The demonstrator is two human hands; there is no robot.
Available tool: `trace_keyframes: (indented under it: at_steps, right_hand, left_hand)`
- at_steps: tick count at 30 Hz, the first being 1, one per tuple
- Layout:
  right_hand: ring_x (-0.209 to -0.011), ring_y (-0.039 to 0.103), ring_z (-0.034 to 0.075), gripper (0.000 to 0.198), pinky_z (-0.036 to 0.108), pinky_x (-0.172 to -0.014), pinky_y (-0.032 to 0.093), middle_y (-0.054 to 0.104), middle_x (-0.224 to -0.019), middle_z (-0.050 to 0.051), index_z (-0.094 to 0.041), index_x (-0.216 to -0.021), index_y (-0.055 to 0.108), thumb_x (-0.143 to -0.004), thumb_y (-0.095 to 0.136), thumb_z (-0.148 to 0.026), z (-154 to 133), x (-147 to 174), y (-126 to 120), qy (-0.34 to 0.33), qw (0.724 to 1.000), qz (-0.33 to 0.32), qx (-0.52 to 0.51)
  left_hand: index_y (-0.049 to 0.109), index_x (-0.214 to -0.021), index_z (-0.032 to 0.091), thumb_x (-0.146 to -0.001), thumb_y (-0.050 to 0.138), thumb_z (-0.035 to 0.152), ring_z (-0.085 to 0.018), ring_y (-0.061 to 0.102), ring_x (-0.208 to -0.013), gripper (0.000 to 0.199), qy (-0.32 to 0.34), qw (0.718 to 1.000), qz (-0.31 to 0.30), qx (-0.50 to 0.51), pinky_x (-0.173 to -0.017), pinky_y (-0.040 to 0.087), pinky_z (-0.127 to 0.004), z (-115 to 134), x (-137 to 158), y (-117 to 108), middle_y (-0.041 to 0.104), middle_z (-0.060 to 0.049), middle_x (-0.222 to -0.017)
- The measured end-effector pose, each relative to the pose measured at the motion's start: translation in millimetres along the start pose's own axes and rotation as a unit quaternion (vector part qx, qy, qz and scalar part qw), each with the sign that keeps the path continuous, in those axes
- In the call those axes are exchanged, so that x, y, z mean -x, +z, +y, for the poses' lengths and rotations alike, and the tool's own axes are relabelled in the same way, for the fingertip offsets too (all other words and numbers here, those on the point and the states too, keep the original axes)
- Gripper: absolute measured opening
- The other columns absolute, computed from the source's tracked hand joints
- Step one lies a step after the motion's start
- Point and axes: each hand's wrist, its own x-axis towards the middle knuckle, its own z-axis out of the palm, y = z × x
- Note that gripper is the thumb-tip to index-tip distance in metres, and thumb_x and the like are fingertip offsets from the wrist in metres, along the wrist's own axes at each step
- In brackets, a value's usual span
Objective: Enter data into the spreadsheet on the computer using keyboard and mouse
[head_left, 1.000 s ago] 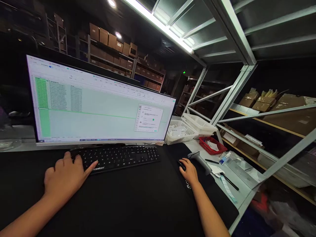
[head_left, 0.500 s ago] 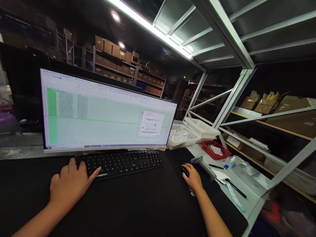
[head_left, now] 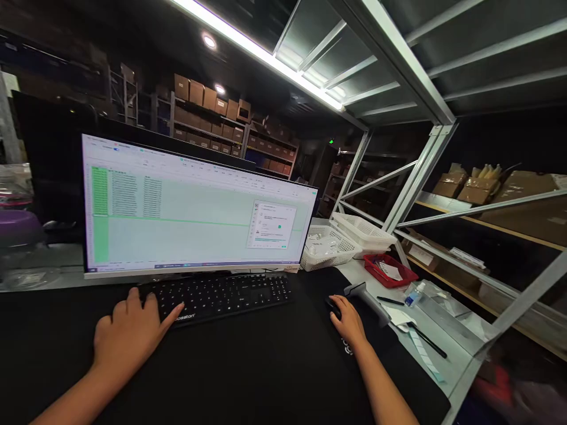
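Observation:
My left hand rests at the left end of a black keyboard, its fingers apart and the thumb stretched over the front edge of the keys. Over on the right, my right hand is curled around a black computer mouse, which it mostly covers. Behind the keyboard stands a wide monitor with a green-tinted spreadsheet and a small pop-up window on its screen. A grey handheld barcode scanner lies just right of my right hand.
A black desk mat spreads under both hands. White perforated baskets, a red basket, a small bottle and a black pen sit to the right. A metal rack post rises beside the desk; boxed shelves stand behind.
The view has shifted slightly, so the monitor and desk appear a little farther right and lower. Both hands keep their places on the keyboard and mouse.

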Motion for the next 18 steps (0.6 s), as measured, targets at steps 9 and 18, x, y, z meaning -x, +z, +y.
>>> trace_keyframes:
  at_steps: [9, 18]
  right_hand:
    - [-0.133, 0.065, 0.025, 0.055, 0.041, -0.117, 0.05, 0.066, -0.146, 0.008, -0.025, -0.142, 0.066, -0.088, 0.058, -0.019, 0.3, 0.1, 0.1, -0.008, 1.0, 0.009, 0.001]
    - [-0.133, 0.066, 0.026, 0.048, 0.042, -0.118, 0.049, 0.066, -0.147, 0.008, -0.027, -0.134, 0.071, -0.088, 0.059, -0.019, -4.1, 0.6, -5.4, 0.005, 1.0, 0.002, 0.005]
  left_hand:
    - [0.059, -0.141, -0.001, -0.097, 0.015, 0.066, -0.048, 0.054, -0.128, 0.092, -0.021, 1.0, -0.02, -0.012, -0.096, 0.048, -0.053, 1.4, -3.5, 1.1, 0.04, -0.036, -0.159]
    - [0.061, -0.14, 0.0, -0.098, 0.011, 0.066, -0.049, 0.053, -0.128, 0.093, -0.012, 0.999, -0.033, -0.008, -0.096, 0.047, -0.054, -2.2, -3.9, 3.3, 0.039, -0.038, -0.159]
